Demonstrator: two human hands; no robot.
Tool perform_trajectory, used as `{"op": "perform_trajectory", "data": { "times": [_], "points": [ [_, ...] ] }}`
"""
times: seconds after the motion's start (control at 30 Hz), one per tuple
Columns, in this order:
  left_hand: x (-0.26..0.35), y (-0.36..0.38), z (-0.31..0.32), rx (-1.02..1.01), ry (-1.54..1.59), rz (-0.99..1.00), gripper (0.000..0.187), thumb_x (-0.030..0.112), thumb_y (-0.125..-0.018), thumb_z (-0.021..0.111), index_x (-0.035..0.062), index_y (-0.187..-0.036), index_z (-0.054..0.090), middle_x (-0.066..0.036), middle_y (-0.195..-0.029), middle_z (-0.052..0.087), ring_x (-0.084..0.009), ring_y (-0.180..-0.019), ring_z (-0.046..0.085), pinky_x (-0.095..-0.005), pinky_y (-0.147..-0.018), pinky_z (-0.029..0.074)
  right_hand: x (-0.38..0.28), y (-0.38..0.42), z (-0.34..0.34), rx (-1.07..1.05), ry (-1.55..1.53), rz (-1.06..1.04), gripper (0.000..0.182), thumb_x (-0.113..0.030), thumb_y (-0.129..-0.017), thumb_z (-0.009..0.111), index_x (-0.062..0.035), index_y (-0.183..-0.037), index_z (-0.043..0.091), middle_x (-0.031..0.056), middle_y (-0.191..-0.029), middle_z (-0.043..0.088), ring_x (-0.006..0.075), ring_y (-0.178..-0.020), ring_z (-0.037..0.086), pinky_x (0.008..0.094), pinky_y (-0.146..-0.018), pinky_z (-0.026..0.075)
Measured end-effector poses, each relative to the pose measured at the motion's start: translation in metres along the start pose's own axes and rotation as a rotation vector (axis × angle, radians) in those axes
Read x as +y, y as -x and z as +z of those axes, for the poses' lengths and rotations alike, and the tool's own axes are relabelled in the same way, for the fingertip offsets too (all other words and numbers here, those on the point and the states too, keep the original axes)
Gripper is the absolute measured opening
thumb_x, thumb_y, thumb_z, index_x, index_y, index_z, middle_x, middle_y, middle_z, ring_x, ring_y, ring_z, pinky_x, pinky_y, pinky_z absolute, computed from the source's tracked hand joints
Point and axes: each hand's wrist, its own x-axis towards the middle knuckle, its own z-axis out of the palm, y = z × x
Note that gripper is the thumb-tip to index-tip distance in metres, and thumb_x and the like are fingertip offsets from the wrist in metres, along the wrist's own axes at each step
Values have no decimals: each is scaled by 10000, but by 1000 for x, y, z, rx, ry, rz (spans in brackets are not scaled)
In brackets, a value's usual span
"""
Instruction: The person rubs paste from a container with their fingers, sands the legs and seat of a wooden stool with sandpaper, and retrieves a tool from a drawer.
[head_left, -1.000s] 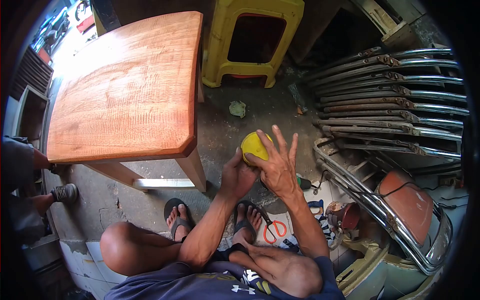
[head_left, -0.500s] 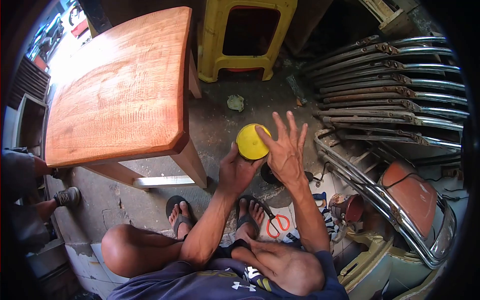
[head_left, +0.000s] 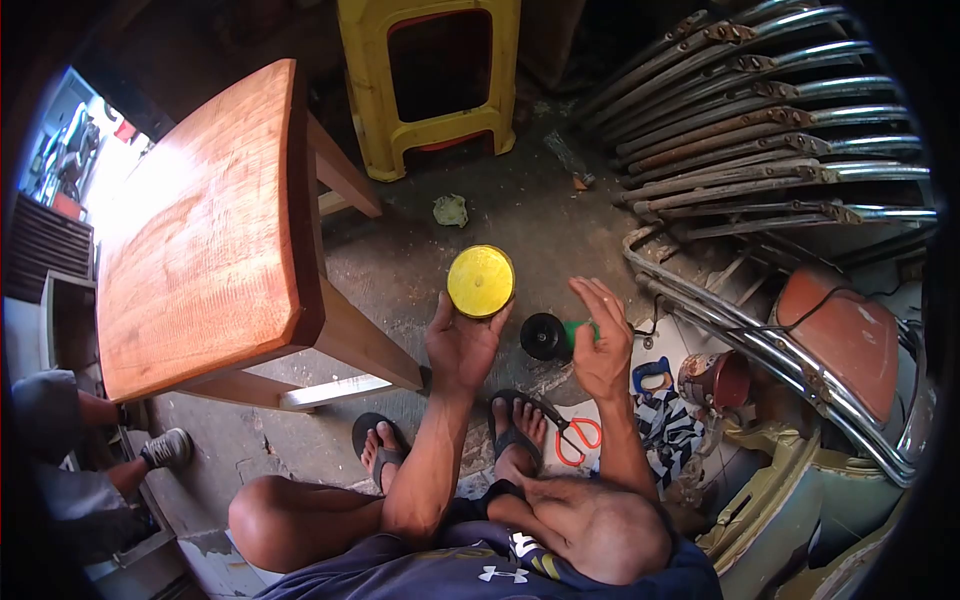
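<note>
Disc (head_left: 481, 281), yellow, partly hides the left hand (head_left: 465, 350) holding it, while the right hand (head_left: 603, 352) hovers apart, loosely unfurled.

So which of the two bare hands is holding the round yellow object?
The bare left hand supports the round yellow object; the bare right hand is apart from it, visibly holding nothing.

the yellow disc (head_left: 481, 281) looks smooth, the wooden tabletop (head_left: 205, 240) glossy toward its left edge, the chair frames (head_left: 798, 117) rust-spotted metal.

L hand (head_left: 465, 350) holds rnd ylw item (head_left: 481, 281).
</note>
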Motion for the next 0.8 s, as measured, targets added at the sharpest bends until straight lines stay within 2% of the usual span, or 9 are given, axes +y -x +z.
{"op": "perform_trajectory", "data": {
  "times": [0.03, 0.1, 0.17, 0.23, 0.3, 0.33, 0.57, 0.63, 0.8],
  "points": [
    [-1, 0, 0, 3, -11, -11, 527, 363, -1105, 415, 36, -1518, 424, -159, -1598, 426, -352, -1513, 340, -573, -1275, 186, 3, 4, -1, 50, -120, 126, 563, 56, -803, 471, -113, -1283, 712, 159, -1363, 631, 394, -1361, 501, 478, -1137, 415],
    [-4, 1, 1, -16, -43, -23, 527, 361, -1102, 423, 32, -1514, 429, -167, -1592, 432, -353, -1508, 350, -569, -1271, 203, 7, 10, -2, 67, -30, 104, 572, 56, -805, 475, -110, -1305, 698, 171, -1356, 626, 402, -1344, 508, 476, -1120, 433],
    [-7, -1, 0, -46, -46, -57, 509, 338, -1099, 438, 31, -1505, 440, -172, -1579, 450, -354, -1495, 373, -571, -1268, 217, 3, 11, 0, 5, 208, -133, 607, 63, -795, 489, -119, -1343, 673, 179, -1357, 616, 412, -1333, 509, 467, -1118, 435],
    [-9, -1, 3, -73, -44, -84, 492, 315, -1095, 452, 30, -1496, 451, -177, -1566, 468, -355, -1482, 397, -573, -1264, 230, -3, 6, 5, -27, 204, -165, 592, 47, -820, 546, -157, -1363, 665, 177, -1393, 586, 405, -1347, 493, 505, -1127, 415],
    [-11, -1, 6, -51, -80, -96, 486, 315, -1102, 437, 26, -1493, 451, -180, -1562, 470, -354, -1471, 413, -572, -1255, 262, -6, -1, 10, -76, 434, -277, 545, 6, -848, 608, -198, -1349, 680, 165, -1436, 555, 390, -1382, 463, 570, -1152, 354],
    [-12, 1, 8, -49, -80, -92, 486, 315, -1102, 437, 26, -1493, 451, -180, -1562, 470, -354, -1471, 413, -572, -1255, 262, -6, -3, 12, -94, 494, -275, 487, -39, -865, 639, -215, -1315, 700, 154, -1456, 539, 374, -1408, 441, 633, -1167, 286],
    [-9, 0, 4, 31, -155, -18, 471, 315, -1114, 408, 24, -1482, 446, -187, -1552, 474, -359, -1460, 427, -569, -1240, 301, -3, 4, 13, -152, 555, -356, 462, -37, -844, 649, -205, -1268, 720, 149, -1453, 543, 359, -1432, 423, 648, -1178, 259],
    [-5, -3, 3, 62, -149, -10, 464, 315, -1120, 389, 28, -1482, 438, -189, -1548, 474, -363, -1455, 431, -564, -1237, 312, -5, 3, 11, -142, 443, -364, 465, -27, -846, 644, -215, -1264, 725, 151, -1453, 539, 359, -1434, 421, 645, -1180, 258],
    [-3, -6, 6, -31, -99, -44, 483, 292, -1104, 438, 8, -1495, 431, -202, -1567, 454, -362, -1481, 397, -582, -1248, 271, -11, -10, 19, -80, 482, -290, 507, -3, -815, 650, -224, -1264, 729, 160, -1419, 558, 367, -1413, 439, 606, -1163, 313]
  ]
}}
